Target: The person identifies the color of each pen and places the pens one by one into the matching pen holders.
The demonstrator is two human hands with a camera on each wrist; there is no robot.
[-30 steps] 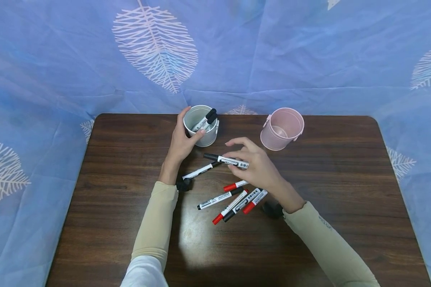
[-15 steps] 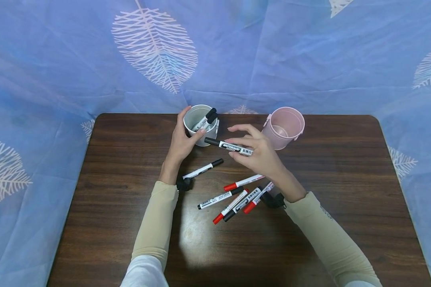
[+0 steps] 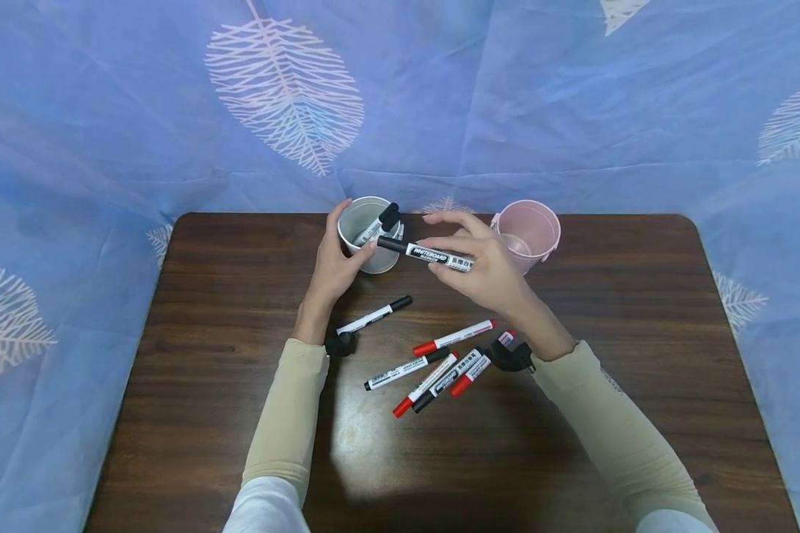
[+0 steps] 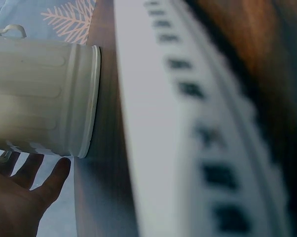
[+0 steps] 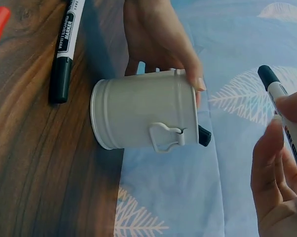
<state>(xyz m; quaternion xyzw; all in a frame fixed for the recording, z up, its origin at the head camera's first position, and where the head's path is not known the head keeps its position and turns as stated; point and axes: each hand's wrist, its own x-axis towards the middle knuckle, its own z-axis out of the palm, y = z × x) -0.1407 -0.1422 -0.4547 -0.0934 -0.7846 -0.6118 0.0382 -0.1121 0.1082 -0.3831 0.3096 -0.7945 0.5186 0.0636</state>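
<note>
Holding the white bucket (image 3: 383, 263) steady, our left grip (image 3: 333, 255) is closed about its side, the thumb over the near rim and the fingers around the outer wall. Our right grip (image 3: 487, 263) is pinched on a whiteboard marker (image 3: 433, 255), thumb against fingers, with the black cap pointing left toward the bucket. The right wrist view shows this marker in the air, apart from the bucket and beyond the level of its rim.

We judge the work to be in its earlier part. Done, as far as we can see: two black-capped markers (image 3: 390, 219) lean inside the white bucket, their caps at the rim; whether anything lies beneath them we cannot tell. In hand: the one marker, not yet inside any bucket. Left: six more lie loose on the desk (image 3: 227, 355). One black-capped marker (image 3: 373, 317) lies by itself near our left wrist. The rest lie close together in front of us: two more with black caps (image 3: 407, 371) and three with red caps (image 3: 455, 337), one of these partly hidden by the right wrist camera (image 3: 510, 358).

The pink bucket (image 3: 540, 229) stands upright toward the far edge, partly behind our right grip and touched by neither grip as far as we can tell; both markers we see in a bucket are in the white one.
</note>
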